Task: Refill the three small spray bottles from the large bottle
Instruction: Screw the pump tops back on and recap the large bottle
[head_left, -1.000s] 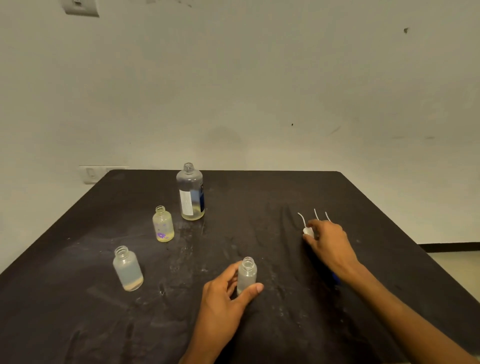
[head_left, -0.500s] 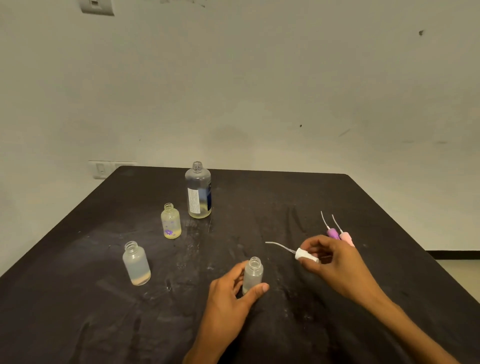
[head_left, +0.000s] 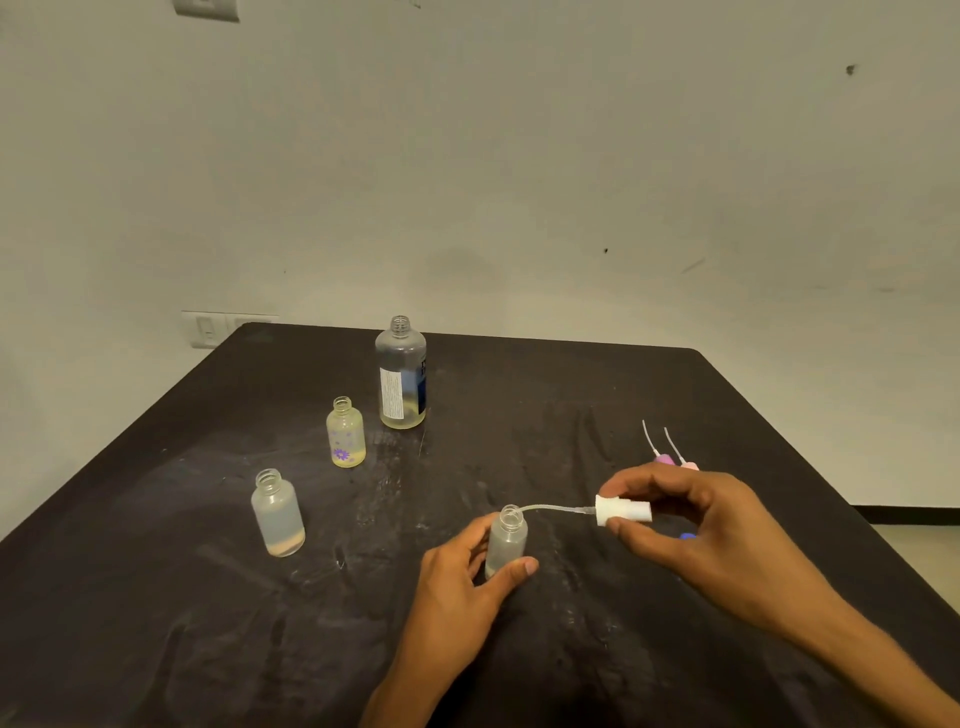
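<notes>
While the left hand (head_left: 457, 587) clasped the small bottle (head_left: 506, 540) upright on the table (head_left: 156, 597), the right hand (head_left: 691, 525) pinched the white sprayer (head_left: 621, 510), its tube tip at the bottle's mouth; tilting the sprayer upright would likely feed the tube in cleanly.

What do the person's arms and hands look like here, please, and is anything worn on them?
Both are bare. The left hand and right hand have no gloves, and no rings show. Both forearms are uncovered down to the frame's edge, with no sleeve, watch or band in view. The fingernails are short and unpainted.
</notes>
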